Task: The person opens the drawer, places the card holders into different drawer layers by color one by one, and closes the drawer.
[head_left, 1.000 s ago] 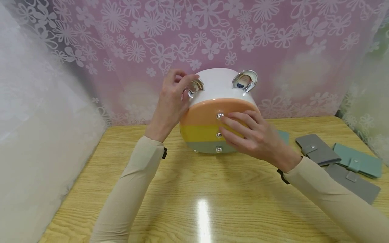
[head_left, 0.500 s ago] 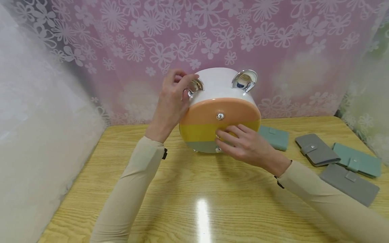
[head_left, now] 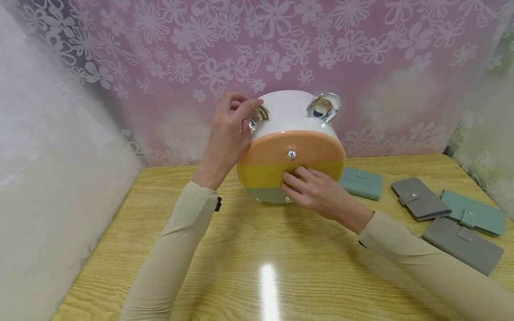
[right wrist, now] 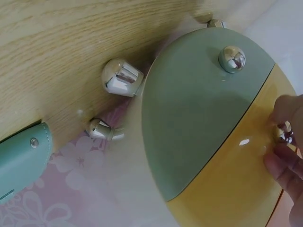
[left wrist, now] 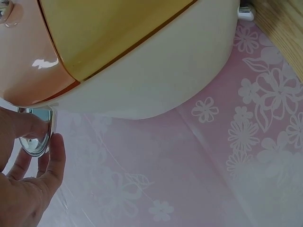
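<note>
A round white cabinet (head_left: 285,109) with three drawer fronts, orange (head_left: 265,149), yellow (head_left: 261,176) and grey-green (right wrist: 189,104), stands on short chrome feet. My left hand (head_left: 225,133) grips its left chrome ear (left wrist: 35,147), thumb inside the ear's hollow and fingers behind it. The right chrome ear (head_left: 324,108) is untouched. With my right hand (head_left: 315,192) I pinch the silver knob (right wrist: 284,131) of the yellow drawer between thumb and fingers; the head view hides that knob. The top knob (head_left: 291,154) and bottom knob (right wrist: 232,59) are free. All drawers look closed.
Right of the cabinet, a green wallet (head_left: 361,183) lies on the wooden table (head_left: 225,267). Farther right are a grey wallet (head_left: 419,198), another green wallet (head_left: 474,213) and another grey wallet (head_left: 463,245), partly overlapping. A pink floral curtain (head_left: 241,49) hangs behind.
My right hand has moved down and left from beside the upper knobs to the yellow drawer's knob, its fingers closing on it. The green wallet behind has come into view. The left hand stays.
</note>
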A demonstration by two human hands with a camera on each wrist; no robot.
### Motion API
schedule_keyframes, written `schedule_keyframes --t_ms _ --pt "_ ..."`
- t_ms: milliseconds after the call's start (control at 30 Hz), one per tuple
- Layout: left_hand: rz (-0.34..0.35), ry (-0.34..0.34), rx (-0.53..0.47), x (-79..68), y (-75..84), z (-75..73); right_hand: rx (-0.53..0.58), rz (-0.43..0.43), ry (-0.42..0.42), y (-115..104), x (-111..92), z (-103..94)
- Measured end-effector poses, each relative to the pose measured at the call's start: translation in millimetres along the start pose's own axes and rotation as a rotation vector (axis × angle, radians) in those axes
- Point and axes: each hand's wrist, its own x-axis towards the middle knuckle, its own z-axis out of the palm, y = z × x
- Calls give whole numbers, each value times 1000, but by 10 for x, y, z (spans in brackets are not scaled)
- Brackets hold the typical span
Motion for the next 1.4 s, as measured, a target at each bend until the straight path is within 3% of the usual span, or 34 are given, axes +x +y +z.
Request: schedule_keyframes --t_ms 500,1400 --pt "-8 -3 -5 8 3 -7 -15 44 17 -81 34 39" --pt "-43 -37 -1 27 16 -19 -12 5 21 -95 47 -13"
